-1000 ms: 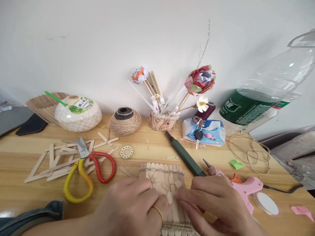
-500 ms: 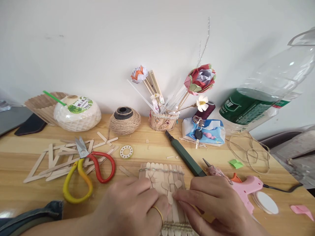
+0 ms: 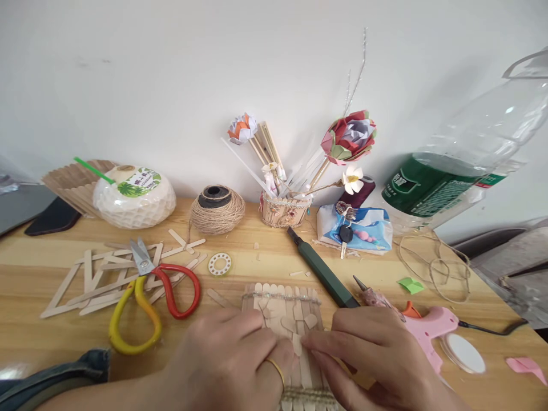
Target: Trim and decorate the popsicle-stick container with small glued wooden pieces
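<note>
Here, from the head camera, we see a craft-stick panel at near centre; the left hand curls over its left side, its grip hidden. The right hand's thumb and forefinger nearly meet at a cut stick piece; whether pinched, we cannot tell. Uneven pressure could skew it; a rightward wrist swing could knock the pink glue gun.

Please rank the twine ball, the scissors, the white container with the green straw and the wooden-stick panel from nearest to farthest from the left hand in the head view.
From the left hand:
1. Wooden-stick panel, partly covered by the hand.
2. Scissors, to its left.
3. Twine ball, ahead, near the wall.
4. White container, far back left.
</note>
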`<state>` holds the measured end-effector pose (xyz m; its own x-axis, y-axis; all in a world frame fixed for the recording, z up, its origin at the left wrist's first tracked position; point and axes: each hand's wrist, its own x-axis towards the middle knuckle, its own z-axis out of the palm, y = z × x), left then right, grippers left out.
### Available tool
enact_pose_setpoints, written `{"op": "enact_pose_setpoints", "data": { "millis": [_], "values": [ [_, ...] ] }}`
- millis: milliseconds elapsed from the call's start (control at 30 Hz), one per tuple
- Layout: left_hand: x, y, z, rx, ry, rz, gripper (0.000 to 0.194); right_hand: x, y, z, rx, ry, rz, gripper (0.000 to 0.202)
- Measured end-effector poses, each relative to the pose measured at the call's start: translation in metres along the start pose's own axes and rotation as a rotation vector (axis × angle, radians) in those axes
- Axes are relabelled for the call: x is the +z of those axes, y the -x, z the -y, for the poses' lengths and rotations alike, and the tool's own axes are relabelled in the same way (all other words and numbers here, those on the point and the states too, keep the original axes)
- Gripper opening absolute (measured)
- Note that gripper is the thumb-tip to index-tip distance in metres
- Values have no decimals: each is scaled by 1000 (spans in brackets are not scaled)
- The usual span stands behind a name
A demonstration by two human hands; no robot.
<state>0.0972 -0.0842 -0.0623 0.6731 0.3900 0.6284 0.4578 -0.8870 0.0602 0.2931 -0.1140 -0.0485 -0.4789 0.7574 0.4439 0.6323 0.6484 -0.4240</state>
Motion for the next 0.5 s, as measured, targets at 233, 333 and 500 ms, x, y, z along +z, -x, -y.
{"op": "enact_pose_setpoints", "data": {
  "millis": [233, 333, 500],
  "values": [
    [0, -2, -1, 4, -2, 4, 25, 0, -2, -1, -19, -21, -20, 21],
    [0, -1, -1, -7, 4, -5, 24, 0, -1, -1, -18, -34, -21, 21],
    [-5, -2, 4, 23, -14, -3, 23, -5, 5, -3, 23, -57, -120, 20]
  ]
}}
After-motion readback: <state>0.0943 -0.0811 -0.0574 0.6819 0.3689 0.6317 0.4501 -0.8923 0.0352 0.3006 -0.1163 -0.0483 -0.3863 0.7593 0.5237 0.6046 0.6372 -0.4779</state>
